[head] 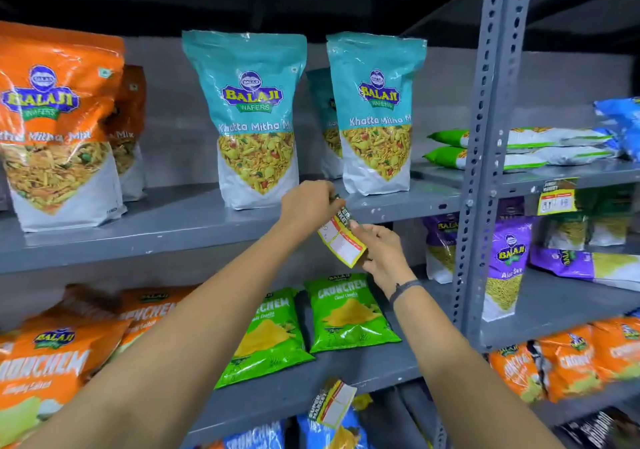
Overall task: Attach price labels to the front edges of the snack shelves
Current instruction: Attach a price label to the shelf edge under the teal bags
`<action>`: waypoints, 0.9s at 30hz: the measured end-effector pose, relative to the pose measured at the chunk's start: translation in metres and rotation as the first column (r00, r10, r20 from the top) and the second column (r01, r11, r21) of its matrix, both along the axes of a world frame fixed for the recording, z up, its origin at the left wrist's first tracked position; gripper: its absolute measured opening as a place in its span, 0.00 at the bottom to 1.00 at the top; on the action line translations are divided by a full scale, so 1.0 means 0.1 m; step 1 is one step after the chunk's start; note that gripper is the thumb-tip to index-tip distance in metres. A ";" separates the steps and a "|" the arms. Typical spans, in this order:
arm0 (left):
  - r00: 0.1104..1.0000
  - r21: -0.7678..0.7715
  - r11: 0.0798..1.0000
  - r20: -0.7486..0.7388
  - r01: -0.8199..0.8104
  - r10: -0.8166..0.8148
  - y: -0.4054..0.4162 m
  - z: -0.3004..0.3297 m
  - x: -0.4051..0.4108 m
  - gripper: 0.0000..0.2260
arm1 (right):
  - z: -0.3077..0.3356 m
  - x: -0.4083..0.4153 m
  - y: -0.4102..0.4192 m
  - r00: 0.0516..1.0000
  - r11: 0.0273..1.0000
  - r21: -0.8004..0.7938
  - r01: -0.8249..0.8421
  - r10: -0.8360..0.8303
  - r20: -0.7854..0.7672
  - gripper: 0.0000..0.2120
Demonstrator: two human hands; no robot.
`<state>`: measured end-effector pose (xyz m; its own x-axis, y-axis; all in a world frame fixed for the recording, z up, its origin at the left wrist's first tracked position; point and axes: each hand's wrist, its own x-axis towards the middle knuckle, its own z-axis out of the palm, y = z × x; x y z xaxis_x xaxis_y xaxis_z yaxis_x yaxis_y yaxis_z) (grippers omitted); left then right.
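Both hands, left (306,202) and right (377,251), pinch a yellow price label (341,240) just below the teal Balaji "Khatta Mitha Mix" bag (254,119).

Teal pouches (256,116) on grey shelf (173,234); yellow label (341,240) (white panels, red edging); green packets (349,313) below.

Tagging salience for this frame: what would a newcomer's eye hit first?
Two bare arms meet mid-frame: the left hand and right hand hold a yellow price label together at the front edge of the upper grey shelf. Above stand two big teal Khatta Mitha bags, with an orange bag at far left. Another label hangs on the lower shelf edge.
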<state>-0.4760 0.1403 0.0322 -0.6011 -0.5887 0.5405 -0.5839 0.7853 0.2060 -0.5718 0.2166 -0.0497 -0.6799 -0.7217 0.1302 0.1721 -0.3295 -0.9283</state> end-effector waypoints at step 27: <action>0.966 -0.225 0.941 -0.019 -0.254 0.256 0.24 -0.28 0.19 0.16 | 0.23 -0.23 0.13 0.614 0.929 -0.097 0.356 -0.311 -0.725 0.05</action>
